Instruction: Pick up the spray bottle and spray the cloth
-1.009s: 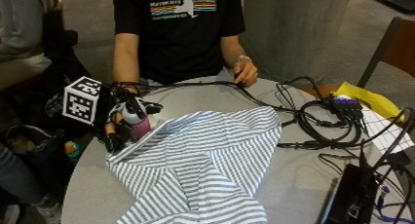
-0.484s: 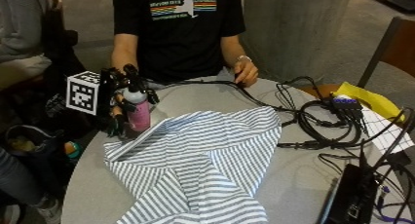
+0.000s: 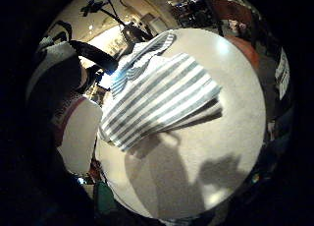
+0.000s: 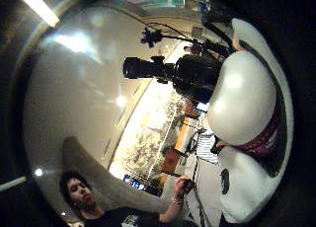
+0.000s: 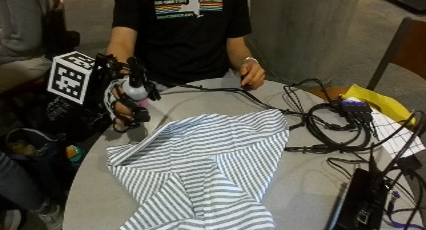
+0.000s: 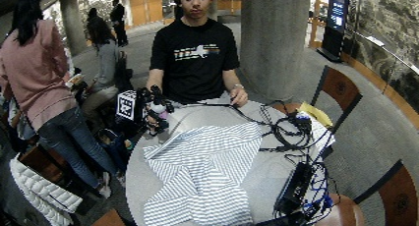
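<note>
A blue-and-white striped cloth [image 5: 206,165] lies crumpled across the round grey table [image 5: 299,190]. At the table's left edge my gloved right hand [image 5: 122,106] grips a spray bottle [image 5: 136,91] with a white top and pink body, held upright in the air just beyond the cloth's left corner. In the little finger side palm view the cloth [image 3: 157,93] spreads below the bottle [image 3: 73,132]. The thumb side palm view shows the bottle's white body [image 4: 242,103] and black sprayer head [image 4: 197,76] close to the palm. The person's bare left hand [image 5: 251,75] rests at the table's far edge.
Coiled black cables [image 5: 333,125] and a black box [image 5: 356,200] take up the table's right side, beside a yellow item [image 5: 376,100] and white paper [image 5: 396,135]. A concrete column [image 5: 299,30] stands behind. A dark bag [image 5: 33,155] sits by the table's left.
My right hand has lifted the spray bottle upward from near the table's left edge. The cloth has not moved.
</note>
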